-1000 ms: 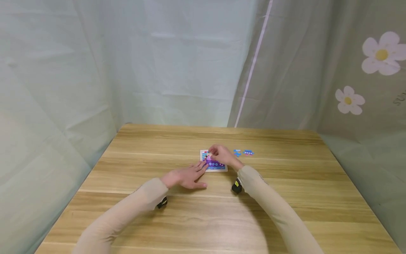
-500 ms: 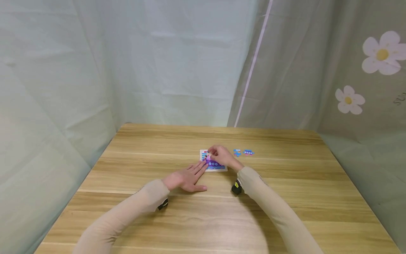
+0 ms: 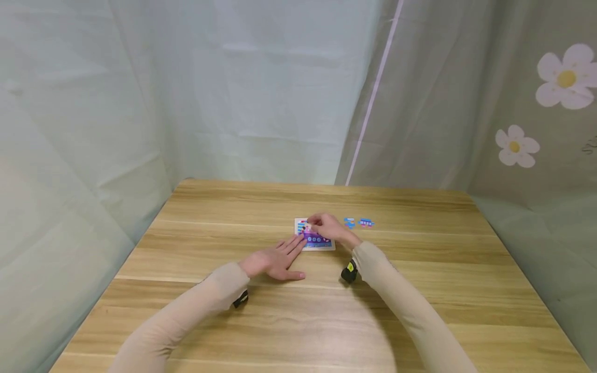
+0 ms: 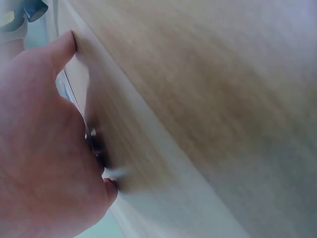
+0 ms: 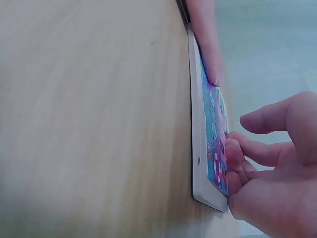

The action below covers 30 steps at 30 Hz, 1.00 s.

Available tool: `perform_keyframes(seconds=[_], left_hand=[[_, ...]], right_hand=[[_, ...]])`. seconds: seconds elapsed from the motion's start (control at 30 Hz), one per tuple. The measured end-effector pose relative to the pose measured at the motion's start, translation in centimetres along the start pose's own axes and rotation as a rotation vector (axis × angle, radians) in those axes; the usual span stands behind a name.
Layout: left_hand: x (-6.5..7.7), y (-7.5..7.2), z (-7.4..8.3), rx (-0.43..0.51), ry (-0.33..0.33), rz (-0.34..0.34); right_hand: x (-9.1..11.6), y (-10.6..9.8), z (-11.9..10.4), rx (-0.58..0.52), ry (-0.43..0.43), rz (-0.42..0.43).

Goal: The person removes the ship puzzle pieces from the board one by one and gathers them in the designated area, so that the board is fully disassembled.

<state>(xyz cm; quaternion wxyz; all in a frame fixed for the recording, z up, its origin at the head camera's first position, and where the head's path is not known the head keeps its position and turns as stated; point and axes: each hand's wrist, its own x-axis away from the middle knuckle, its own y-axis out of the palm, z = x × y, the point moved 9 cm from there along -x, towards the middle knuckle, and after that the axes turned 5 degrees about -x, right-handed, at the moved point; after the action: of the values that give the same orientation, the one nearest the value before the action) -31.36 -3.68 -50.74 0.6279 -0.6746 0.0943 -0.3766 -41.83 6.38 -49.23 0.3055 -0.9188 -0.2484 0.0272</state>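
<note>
A small jigsaw puzzle [image 3: 317, 243] with a purple and blue picture lies in a white tray [image 3: 327, 249] on the table. My left hand [image 3: 280, 261] is spread flat, its fingertips resting on the tray's left part and its thumb on the wood. Over the upper right of the puzzle is my right hand [image 3: 329, 228], covering part of the picture. In the right wrist view, the curled fingers of my right hand [image 5: 277, 173] touch the puzzle's surface, and the thumb stands apart with nothing visible between. The left wrist view shows mostly the palm side of my left hand [image 4: 44, 144].
Two loose blue clusters of puzzle pieces lie right of the tray: one smaller cluster [image 3: 349, 223] and one with a purple strip [image 3: 366, 223]. The wooden table [image 3: 298, 321] is backed by hanging curtains [image 3: 270, 93]. Black wrist cameras [image 3: 349, 272] sit under both sleeves.
My hands keep almost the same places over the puzzle. The right fingers shift very slightly on the picture, and the whole head view tilts a little.
</note>
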Motion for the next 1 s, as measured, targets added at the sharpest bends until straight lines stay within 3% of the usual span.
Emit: perform_keyframes(seconds=[0.37, 1.0], left_hand=[[-0.08, -0.03, 0.24, 0.025, 0.012, -0.002], [0.15, -0.01, 0.01, 0.036, 0.013, -0.002]], right_hand=[[0.27, 0.74, -0.01, -0.073, 0.004, -0.06], [0.32, 0.75, 0.3, -0.205, 0.061, -0.049]])
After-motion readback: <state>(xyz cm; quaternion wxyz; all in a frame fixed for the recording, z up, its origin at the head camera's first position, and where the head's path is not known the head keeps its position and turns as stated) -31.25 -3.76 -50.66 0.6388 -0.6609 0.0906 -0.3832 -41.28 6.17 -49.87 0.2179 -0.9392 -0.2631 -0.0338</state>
